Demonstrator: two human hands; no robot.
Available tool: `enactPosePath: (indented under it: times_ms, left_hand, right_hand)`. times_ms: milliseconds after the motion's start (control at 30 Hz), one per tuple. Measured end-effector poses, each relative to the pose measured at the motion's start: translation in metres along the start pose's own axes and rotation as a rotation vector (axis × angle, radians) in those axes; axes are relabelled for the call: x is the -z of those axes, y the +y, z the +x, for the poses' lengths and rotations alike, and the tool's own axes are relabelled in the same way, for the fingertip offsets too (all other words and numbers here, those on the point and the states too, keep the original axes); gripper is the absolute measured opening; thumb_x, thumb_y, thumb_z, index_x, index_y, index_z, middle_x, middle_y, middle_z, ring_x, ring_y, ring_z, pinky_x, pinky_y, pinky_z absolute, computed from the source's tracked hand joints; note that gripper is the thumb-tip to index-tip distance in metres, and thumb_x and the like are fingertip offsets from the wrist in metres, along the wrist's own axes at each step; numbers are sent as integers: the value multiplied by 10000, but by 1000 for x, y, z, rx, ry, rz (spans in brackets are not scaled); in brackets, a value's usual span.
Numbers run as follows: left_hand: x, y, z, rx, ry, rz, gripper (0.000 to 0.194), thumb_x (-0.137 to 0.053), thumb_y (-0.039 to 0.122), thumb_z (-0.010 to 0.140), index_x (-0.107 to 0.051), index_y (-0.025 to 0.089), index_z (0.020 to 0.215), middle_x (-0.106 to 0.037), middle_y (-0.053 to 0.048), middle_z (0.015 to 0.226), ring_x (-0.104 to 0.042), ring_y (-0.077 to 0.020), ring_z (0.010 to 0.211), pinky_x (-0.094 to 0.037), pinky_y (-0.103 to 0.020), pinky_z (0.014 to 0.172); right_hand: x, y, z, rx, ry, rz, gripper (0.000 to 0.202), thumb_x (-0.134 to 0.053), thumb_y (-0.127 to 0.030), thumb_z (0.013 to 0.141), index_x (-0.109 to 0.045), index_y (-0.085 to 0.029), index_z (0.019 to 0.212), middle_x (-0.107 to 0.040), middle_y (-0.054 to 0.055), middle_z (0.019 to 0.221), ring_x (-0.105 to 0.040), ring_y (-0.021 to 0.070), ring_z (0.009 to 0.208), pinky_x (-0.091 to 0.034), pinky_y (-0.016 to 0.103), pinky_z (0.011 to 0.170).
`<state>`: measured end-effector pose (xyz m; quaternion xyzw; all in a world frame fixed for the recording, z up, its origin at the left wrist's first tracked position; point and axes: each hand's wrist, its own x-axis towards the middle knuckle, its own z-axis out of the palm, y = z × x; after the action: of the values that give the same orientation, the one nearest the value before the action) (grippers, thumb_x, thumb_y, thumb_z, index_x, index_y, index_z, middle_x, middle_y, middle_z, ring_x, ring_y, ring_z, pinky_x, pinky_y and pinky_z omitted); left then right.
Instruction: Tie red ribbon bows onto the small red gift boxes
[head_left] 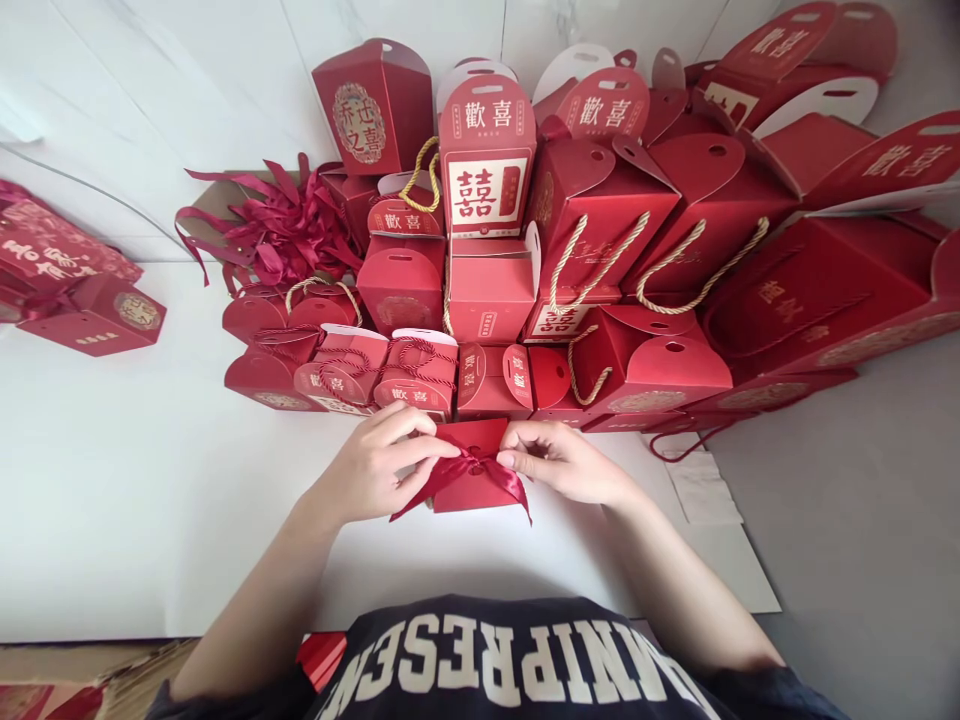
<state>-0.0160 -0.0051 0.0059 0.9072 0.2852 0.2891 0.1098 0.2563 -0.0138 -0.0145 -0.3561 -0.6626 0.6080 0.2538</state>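
Note:
A small red gift box (469, 495) sits on the white table in front of me, with a dark red satin ribbon (513, 480) tied in a bow across its top. The ribbon's tails hang down to both sides. My left hand (390, 462) pinches the bow's left side between thumb and fingers. From the other side, my right hand (561, 462) grips the bow's right loop between thumb and forefinger. Parts of the bow and the box edges are hidden behind my fingers.
Red gift boxes (491, 275), some with gold cord handles (596, 255), are stacked behind the work spot. A heap of red ribbons (292, 225) lies back left. Another red box (97, 315) stands far left on the white table (187, 500). White paper (701, 485) lies at right.

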Motion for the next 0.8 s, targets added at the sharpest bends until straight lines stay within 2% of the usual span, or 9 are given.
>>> enactPosePath:
  times_ms: [100,300,400,500,633,733,800]
  left_hand:
    - [0,1,2,1,-4,23,238,-614,38,823,-701,209,965,-589,-36,855,-542,-161,800,-470,-299,730]
    - [2,2,7,-42,-59,152,249,-600,84,860,-708,224,1036,-599,-49,861,-555,-180,816,-466,-315,734]
    - [6,5,10,-36,-97,206,148,-589,133,896,-698,208,963,-612,-52,869,-555,-189,829,-455,-331,771]
    - [9,10,13,28,-144,57,81,-588,177,914,-655,188,870,-598,-51,879,-542,-179,828,-445,-323,781]
    - [4,12,17,177,-172,-265,173,-524,193,940,-591,172,782,-555,-59,928,-523,-171,857,-448,-315,797]
    - [-5,9,17,223,-178,-346,257,-472,192,954,-559,167,713,-560,-66,1005,-515,-176,907,-430,-336,854]
    - [-10,7,17,249,-191,-355,255,-526,216,932,-531,165,682,-565,-65,1040,-514,-179,925,-422,-345,878]
  right_hand:
    - [0,-1,0,-13,4,-9,319,-602,-456,928,-568,-172,786,-594,-14,648,-534,106,579,-411,217,554]
    - [-1,-3,1,-18,5,-13,351,-595,-494,922,-568,-173,783,-591,-14,643,-519,105,570,-401,221,551]
    - [-1,-4,0,-17,25,-14,365,-608,-506,910,-565,-170,775,-569,-21,634,-492,101,567,-379,221,543]
    - [-2,-6,-1,5,30,9,358,-604,-476,923,-555,-166,752,-542,-26,632,-458,91,564,-356,222,541]
    - [-2,-8,-2,12,-15,46,334,-585,-441,944,-553,-168,754,-545,-34,609,-453,83,527,-344,218,519]
    - [-2,-8,-2,2,-30,49,335,-565,-431,958,-547,-170,748,-547,-39,591,-458,79,510,-336,213,507]
    - [-2,-7,-1,-5,-32,44,345,-573,-435,952,-539,-171,733,-540,-44,580,-454,76,501,-330,209,501]
